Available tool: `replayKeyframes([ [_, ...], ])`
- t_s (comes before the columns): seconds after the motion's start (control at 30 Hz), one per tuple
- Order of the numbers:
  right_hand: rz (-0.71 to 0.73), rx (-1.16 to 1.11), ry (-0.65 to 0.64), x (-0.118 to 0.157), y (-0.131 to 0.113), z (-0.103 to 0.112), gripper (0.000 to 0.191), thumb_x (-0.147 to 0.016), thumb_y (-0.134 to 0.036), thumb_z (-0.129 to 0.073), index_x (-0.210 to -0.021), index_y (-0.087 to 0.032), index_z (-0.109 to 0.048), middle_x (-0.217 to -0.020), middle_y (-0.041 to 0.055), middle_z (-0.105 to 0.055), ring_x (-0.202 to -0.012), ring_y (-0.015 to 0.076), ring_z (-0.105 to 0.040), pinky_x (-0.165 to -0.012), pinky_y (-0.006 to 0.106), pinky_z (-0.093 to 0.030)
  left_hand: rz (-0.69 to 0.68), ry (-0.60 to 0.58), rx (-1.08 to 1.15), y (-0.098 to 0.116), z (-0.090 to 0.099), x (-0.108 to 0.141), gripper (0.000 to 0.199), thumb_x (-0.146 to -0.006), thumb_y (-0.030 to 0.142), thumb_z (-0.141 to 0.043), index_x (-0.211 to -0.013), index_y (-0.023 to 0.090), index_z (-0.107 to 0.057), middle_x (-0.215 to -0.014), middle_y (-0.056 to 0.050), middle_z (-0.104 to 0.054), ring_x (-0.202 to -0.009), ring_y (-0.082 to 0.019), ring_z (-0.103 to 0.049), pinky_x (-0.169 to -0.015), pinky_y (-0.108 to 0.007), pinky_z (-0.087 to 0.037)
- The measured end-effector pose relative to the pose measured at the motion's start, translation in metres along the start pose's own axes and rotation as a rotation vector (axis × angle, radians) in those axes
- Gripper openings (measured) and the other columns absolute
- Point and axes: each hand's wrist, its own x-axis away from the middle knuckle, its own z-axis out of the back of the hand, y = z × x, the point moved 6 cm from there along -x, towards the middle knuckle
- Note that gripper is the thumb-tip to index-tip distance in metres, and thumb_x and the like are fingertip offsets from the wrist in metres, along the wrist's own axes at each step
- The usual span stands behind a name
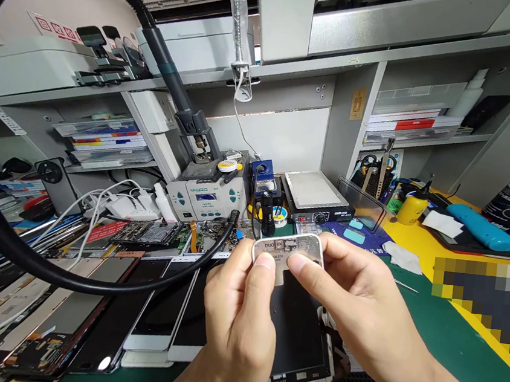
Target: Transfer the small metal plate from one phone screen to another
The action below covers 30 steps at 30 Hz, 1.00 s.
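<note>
In front of me both hands hold a disassembled phone (299, 329) with a light metal frame and a dark inner face. A thin shiny metal blade (280, 274) printed with letters lies at its top end. My left hand (241, 323) is closed around the left side of the upper end, its thumb pressed on the blade. My right hand (358, 293) grips the upper right corner, its thumb tip also on the blade. The fingers behind the phone are mostly hidden. Thin dark parts hang by the phone's right edge.
A black flexible hose (103, 287) loops across the left. Several phone screens (151, 308) lie left on the green mat (440, 338). Behind stand a hot-air station (208, 198), a heating plate (316, 191) and a black flashlight (267, 213). A yellow bottle (412, 206) stands right.
</note>
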Motion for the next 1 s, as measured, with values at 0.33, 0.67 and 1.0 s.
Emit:
replayKeyframes([
  [0.33, -0.002, 0.018, 0.009, -0.0024, -0.0007, -0.0001, 0.025, -0.093, -0.038, -0.066, -0.076, -0.022, -0.059, -0.074, -0.0008, -0.055, -0.075, 0.0167, -0.055, -0.074, 0.028, -0.052, -0.016, -0.024, -0.035, -0.0005, -0.0013, 0.0003, 0.035, -0.105, 0.031, -0.044, -0.071, 0.022, -0.04, -0.063, 0.005, -0.035, -0.056, -0.012, -0.03, -0.053, -0.03, -0.027],
  [0.67, 0.036, 0.051, 0.039, -0.0032, -0.0039, 0.0014, 0.029, -0.093, -0.036, -0.064, -0.071, -0.022, -0.052, -0.068, -0.0017, -0.049, -0.07, 0.0159, -0.051, -0.071, 0.027, -0.052, -0.131, -0.018, -0.176, 0.0073, -0.0015, 0.0001, 0.035, -0.104, 0.029, -0.045, -0.071, 0.021, -0.036, -0.061, 0.006, -0.034, -0.054, -0.01, -0.029, -0.05, -0.027, -0.025],
  [1.0, 0.028, 0.052, 0.037, -0.0022, -0.0061, 0.0007, 0.027, -0.094, -0.036, -0.063, -0.074, -0.021, -0.054, -0.072, -0.002, -0.047, -0.071, 0.0152, -0.048, -0.071, 0.027, -0.049, -0.127, -0.024, -0.184, 0.0087, -0.0014, -0.0009, 0.036, -0.104, 0.03, -0.046, -0.071, 0.021, -0.035, -0.061, 0.006, -0.034, -0.055, -0.01, -0.028, -0.05, -0.027, -0.025],
])
